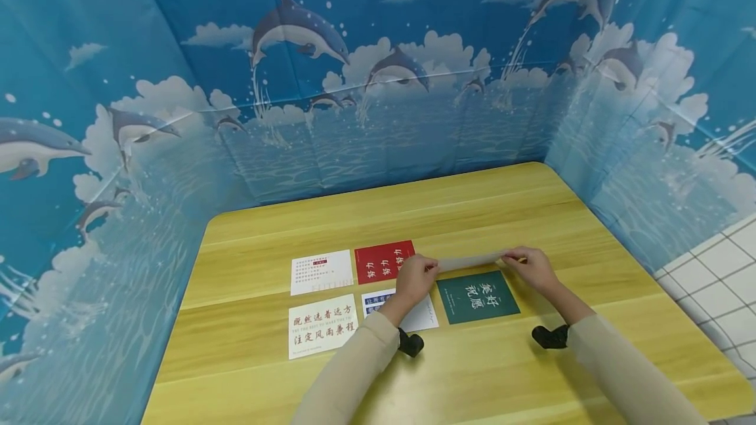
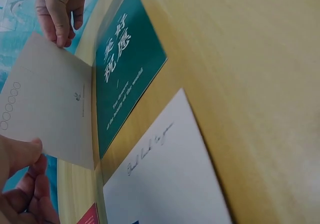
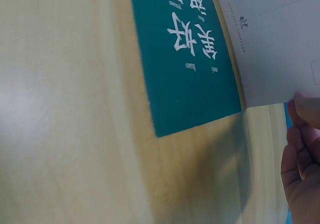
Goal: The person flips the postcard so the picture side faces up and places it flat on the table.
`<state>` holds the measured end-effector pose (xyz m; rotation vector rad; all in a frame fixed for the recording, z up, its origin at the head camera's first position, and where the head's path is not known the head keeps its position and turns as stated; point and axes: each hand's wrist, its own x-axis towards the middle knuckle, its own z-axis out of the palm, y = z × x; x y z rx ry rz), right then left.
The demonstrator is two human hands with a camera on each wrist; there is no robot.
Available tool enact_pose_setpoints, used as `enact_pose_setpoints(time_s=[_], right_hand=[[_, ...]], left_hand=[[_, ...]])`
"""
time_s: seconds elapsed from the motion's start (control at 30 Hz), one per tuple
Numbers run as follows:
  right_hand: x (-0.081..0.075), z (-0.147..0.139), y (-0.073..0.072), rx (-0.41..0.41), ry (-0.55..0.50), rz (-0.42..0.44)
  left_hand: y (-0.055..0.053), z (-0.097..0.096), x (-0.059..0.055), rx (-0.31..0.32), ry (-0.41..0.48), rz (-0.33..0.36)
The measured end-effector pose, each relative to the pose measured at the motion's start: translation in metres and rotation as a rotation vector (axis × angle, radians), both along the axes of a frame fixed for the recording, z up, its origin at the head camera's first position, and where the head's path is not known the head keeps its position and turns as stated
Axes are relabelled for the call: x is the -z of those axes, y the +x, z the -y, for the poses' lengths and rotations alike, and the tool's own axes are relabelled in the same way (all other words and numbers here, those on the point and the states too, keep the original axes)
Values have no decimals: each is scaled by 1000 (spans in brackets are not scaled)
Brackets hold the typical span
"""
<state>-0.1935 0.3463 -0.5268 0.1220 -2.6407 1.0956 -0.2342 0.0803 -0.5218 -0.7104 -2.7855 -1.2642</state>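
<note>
A postcard (image 2: 55, 98) is held up on edge just behind the green card, its pale printed back facing me. My left hand (image 1: 416, 277) pinches one end between thumb and fingers. At the other end, my right hand (image 1: 531, 266) pinches it the same way. From the head view the postcard (image 1: 469, 261) shows only as a thin strip. The green card (image 1: 478, 297) with white characters lies flat in front of it. A red card (image 1: 380, 262) lies beside my left hand, and a white and blue card (image 1: 422, 317) is partly hidden under my left forearm.
Two more cards lie flat at the left: a white one with small print (image 1: 321, 272) and a cream one with large brown characters (image 1: 323, 326). They rest on a yellow wood-grain table (image 1: 236, 359). A blue dolphin-print curtain (image 1: 378, 130) stands behind the table.
</note>
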Motion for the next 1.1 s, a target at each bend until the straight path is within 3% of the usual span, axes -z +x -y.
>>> enact_pose_setpoints(time_s=[0.23, 0.6, 0.9, 1.1], right_hand=[[2, -4, 8, -69, 0, -8], [2, -7, 19, -129, 2, 127], [10, -10, 18, -80, -9, 267], [10, -10, 12, -96, 12, 304]], left_hand=[[10, 2, 3, 27, -8, 21], [21, 5, 7, 32, 30, 81], [21, 3, 12, 34, 69, 132], [17, 1, 11, 16, 64, 138]])
